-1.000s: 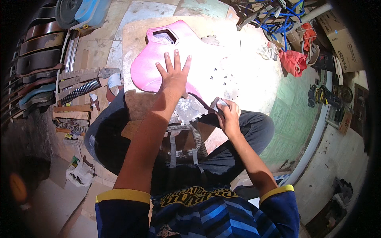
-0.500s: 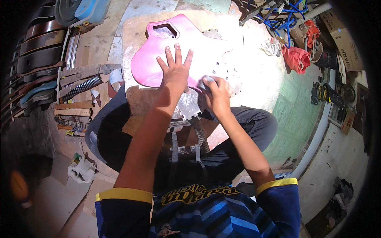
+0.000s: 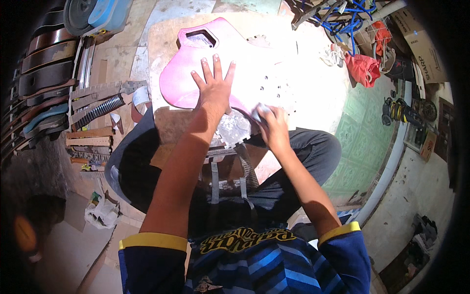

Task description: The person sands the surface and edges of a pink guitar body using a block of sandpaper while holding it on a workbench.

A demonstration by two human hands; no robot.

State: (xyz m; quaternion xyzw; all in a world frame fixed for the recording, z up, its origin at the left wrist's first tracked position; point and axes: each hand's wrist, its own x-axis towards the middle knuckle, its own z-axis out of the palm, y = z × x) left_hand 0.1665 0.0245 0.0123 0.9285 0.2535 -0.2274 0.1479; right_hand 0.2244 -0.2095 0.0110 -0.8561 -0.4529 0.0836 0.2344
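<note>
A pink guitar body (image 3: 183,81) lies flat on a worn board (image 3: 169,122) over my lap. It has an angular cutout at the far left and several small holes at the right, where glare washes out its surface. My left hand (image 3: 215,93) rests flat on the body with its fingers spread. Pinched in my right hand (image 3: 276,127) is a small grey-white pad (image 3: 262,112), perhaps folded sandpaper, against the body's near edge beside its inward curve. A grey interlocking foam mat piece (image 3: 233,131) sticks out under the body, between my hands.
Curved guitar-like parts (image 3: 46,73) stack along the left wall. Wooden strips (image 3: 90,139) and a dark ribbed tube (image 3: 99,111) lie nearby. At the far right are blue cables (image 3: 350,22), a red cloth or bag (image 3: 362,69) and a cardboard box (image 3: 423,54). A white plastic bag (image 3: 102,211) sits at the left.
My right hand has slid slightly right and toward me along the body's edge with the pad. My left hand stays in place on the body; the whole view has shifted slightly.
</note>
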